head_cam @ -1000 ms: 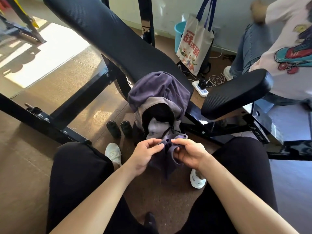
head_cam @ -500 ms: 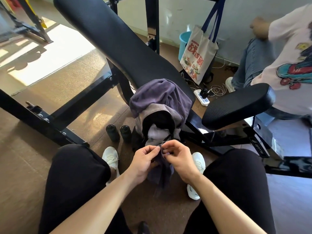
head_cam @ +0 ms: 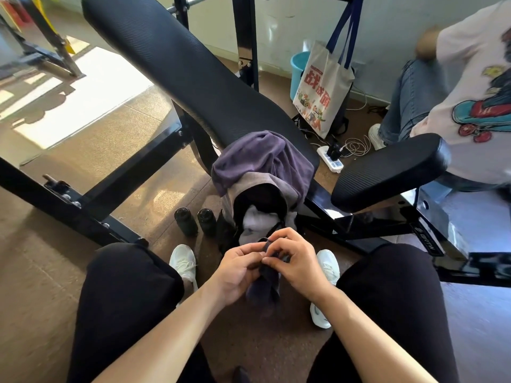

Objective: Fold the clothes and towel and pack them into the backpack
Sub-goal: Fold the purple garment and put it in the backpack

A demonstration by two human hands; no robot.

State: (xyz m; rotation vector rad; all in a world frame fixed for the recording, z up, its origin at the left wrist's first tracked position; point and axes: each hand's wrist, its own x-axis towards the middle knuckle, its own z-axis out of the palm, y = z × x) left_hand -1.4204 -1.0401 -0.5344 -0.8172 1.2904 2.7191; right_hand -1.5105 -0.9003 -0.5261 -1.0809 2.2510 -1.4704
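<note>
tote bag (head_cam: 322,87): red Chinese print | left hand (head_cam: 237,269), right hand (head_cam: 298,268): both pinched soft dark cloth (head_cam: 265,290) | backpack (head_cam: 262,201): gaped, purple towel (head_cam: 262,158) draped over

Sunlight fell in a bright patch (head_cam: 91,87) across the brown floor (head_cam: 124,128) at the left. A long inclined black pad (head_cam: 177,64) on a black steel frame (head_cam: 132,172) crossed the room, with a shorter black pad (head_cam: 387,172) to its right. Against the pale wall (head_cam: 387,29) hung a printed tote bag (head_cam: 323,89), beside a blue bucket (head_cam: 297,70), with a white power strip (head_cam: 330,158) on the floor near them.
</note>
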